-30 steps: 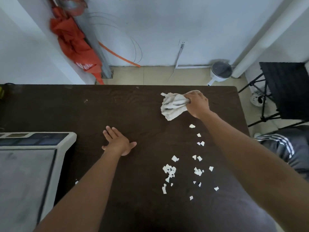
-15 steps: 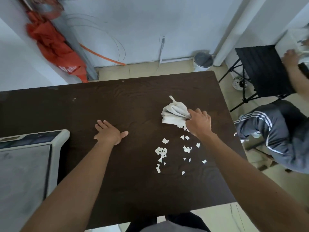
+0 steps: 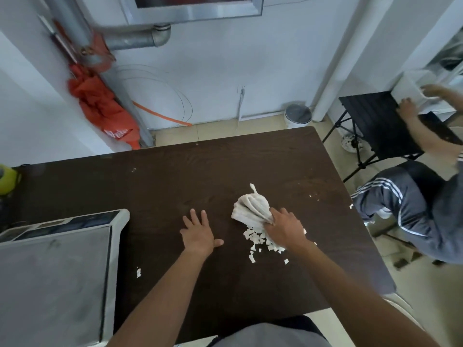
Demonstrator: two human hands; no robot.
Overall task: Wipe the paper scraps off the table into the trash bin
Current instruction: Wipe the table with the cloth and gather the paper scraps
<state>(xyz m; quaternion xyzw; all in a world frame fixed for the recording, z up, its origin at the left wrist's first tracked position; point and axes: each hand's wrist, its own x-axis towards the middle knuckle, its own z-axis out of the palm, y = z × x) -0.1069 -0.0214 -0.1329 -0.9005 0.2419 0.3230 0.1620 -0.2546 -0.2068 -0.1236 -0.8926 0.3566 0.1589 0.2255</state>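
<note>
My right hand (image 3: 285,230) grips a bunched white cloth (image 3: 250,207) and presses it on the dark brown table (image 3: 175,181). A heap of white paper scraps (image 3: 258,240) lies bunched against the cloth's near side, under and beside that hand. One stray scrap (image 3: 138,272) lies to the near left, and a few scraps (image 3: 312,196) lie towards the right edge. My left hand (image 3: 199,234) rests flat on the table, fingers spread, left of the cloth. A small round trash bin (image 3: 298,115) with a grey lid stands on the floor beyond the table's far right corner.
A grey-and-white appliance (image 3: 55,266) covers the table's near left. A yellow-green object (image 3: 7,179) sits at the far left edge. Another person in grey striped trousers (image 3: 400,206) sits right of the table beside a black folding chair (image 3: 375,121). Orange fabric (image 3: 100,108) hangs by a pipe.
My right hand has dragged the cloth towards me and to the left, sweeping the scattered scraps into one tight heap. My left hand stays flat on the table.
</note>
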